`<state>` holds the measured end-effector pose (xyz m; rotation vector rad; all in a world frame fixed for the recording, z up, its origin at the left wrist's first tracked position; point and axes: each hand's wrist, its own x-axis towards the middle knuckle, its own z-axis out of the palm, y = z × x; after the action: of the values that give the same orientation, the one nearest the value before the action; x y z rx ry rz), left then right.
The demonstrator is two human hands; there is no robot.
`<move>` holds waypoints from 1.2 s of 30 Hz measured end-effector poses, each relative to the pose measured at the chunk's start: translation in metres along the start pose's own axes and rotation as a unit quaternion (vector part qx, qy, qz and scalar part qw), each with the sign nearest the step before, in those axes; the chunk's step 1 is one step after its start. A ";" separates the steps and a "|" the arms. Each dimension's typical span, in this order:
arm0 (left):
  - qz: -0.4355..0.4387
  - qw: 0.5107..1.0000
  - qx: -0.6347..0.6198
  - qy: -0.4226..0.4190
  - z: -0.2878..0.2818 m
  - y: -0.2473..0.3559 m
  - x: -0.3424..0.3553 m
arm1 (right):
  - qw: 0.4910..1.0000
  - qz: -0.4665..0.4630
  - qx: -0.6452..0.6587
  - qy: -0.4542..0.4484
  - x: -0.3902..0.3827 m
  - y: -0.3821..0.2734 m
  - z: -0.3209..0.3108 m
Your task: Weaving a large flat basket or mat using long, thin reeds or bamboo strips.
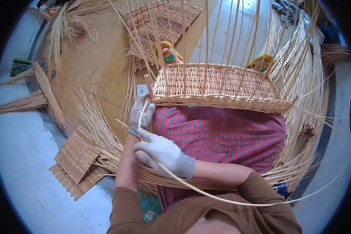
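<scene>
Right hand: gloved, fingers curled shut around a long pale cane, so that the strand can be guided and kept taut.
Left hand: gloved, closed on the same cane nearer the basket corner, where the strand is fed in.
Cane: held between both hands; its free end sweeps low and to the right.
Basket: half-woven, rested across the lap on striped red cloth, upright stakes left standing for the walls.
Surroundings: woven panels lie at the left, a woven mat ahead, loose cane bundles within reach at the right.
</scene>
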<state>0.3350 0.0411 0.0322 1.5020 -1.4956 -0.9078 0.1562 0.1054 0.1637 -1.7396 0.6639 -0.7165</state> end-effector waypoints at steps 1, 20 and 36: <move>0.039 0.998 -0.045 0.002 -0.002 -0.006 0.000 | 0.999 0.035 -0.006 0.013 -0.003 -0.004 -0.004; -0.165 0.919 -0.359 0.020 0.020 0.021 0.061 | 0.908 -0.055 -0.284 0.304 -0.038 0.059 -0.035; -0.136 0.923 -0.297 -0.204 -0.002 0.012 0.053 | 0.830 0.152 0.217 0.490 -0.026 0.140 -0.091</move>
<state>0.3344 -0.0114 0.0466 1.1123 -1.1284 -1.7482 0.0591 0.0320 0.0461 -0.7196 1.3058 -1.4102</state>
